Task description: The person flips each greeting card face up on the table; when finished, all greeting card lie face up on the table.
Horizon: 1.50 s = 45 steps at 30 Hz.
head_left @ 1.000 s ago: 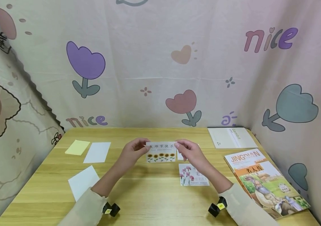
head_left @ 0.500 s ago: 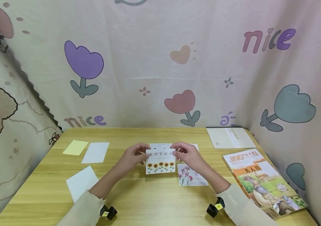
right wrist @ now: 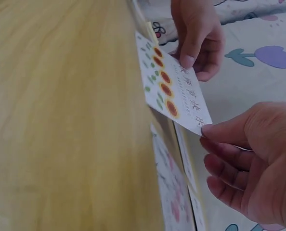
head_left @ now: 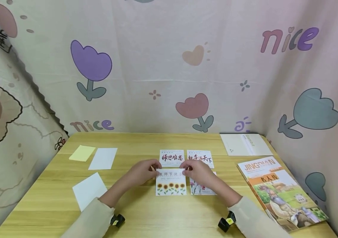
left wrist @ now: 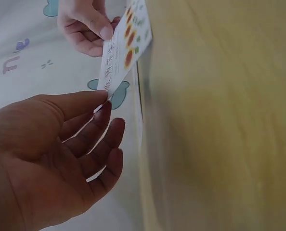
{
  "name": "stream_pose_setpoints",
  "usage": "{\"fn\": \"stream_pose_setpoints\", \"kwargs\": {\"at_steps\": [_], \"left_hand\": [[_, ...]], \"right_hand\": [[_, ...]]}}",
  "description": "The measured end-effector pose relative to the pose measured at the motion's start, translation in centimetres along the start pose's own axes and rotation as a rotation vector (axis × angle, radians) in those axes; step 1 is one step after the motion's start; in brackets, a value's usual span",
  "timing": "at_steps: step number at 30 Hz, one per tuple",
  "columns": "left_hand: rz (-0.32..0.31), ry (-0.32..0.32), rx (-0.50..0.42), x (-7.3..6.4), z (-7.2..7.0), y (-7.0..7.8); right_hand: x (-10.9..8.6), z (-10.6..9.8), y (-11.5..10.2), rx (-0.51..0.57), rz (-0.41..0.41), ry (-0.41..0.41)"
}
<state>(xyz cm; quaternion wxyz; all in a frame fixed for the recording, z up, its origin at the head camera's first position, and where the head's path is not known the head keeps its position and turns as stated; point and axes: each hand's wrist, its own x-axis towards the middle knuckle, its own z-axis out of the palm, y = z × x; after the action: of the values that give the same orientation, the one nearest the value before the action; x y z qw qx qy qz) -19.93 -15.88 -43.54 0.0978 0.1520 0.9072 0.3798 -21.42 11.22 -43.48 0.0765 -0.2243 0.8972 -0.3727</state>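
Between my two hands is a white card with a row of sunflowers (head_left: 171, 186). My left hand (head_left: 144, 172) pinches its top left corner between thumb and fingers. The top right corner is pinched by my right hand (head_left: 200, 172). In the right wrist view the sunflower card (right wrist: 169, 84) tilts, its flower edge low by the table and its lettered edge raised. Just behind it lies a card with red lettering (head_left: 172, 158), and to that one's right a second red-lettered card (head_left: 200, 157). A card with pink flowers (head_left: 197, 189) lies to the right, partly hidden by my right hand.
On the left of the wooden table (head_left: 145, 218) lie a yellow sticky-note pad (head_left: 82, 153), a white paper (head_left: 103, 158) and another white paper (head_left: 89, 190). A pale notebook (head_left: 240, 144) and a magazine (head_left: 282, 195) lie on the right. A patterned curtain (head_left: 145, 66) hangs behind.
Both hands have brought the sunflower card down and nearer to the front edge of the table. The red-lettered cards behind it, earlier mostly covered, now show. The other things stay in place.
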Motion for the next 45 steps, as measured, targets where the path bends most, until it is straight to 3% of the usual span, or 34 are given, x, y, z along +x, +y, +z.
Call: {"fn": "stream_pose_setpoints", "kwargs": {"at_steps": [7, 14, 22, 38, 45], "left_hand": [[-0.018, -0.071, 0.067, 1.1, 0.4, -0.2], [-0.004, -0.083, 0.125, 1.8, 0.4, 0.1], [-0.032, -0.09, 0.179, 2.3, 0.3, -0.2], [-0.016, -0.1, 0.196, 2.7, 0.6, -0.3], [-0.032, -0.082, 0.09, 1.7, -0.9, -0.1]], "right_hand": [[0.0, 0.2, 0.6, -0.066, -0.015, 0.003], [0.6, 0.7, 1.2, -0.092, -0.056, 0.046], [1.2, 1.3, 1.2, -0.223, -0.117, 0.097], [1.0, 1.5, 1.6, -0.304, -0.145, 0.099], [1.1, 1.3, 1.2, -0.281, -0.146, 0.107]]}}
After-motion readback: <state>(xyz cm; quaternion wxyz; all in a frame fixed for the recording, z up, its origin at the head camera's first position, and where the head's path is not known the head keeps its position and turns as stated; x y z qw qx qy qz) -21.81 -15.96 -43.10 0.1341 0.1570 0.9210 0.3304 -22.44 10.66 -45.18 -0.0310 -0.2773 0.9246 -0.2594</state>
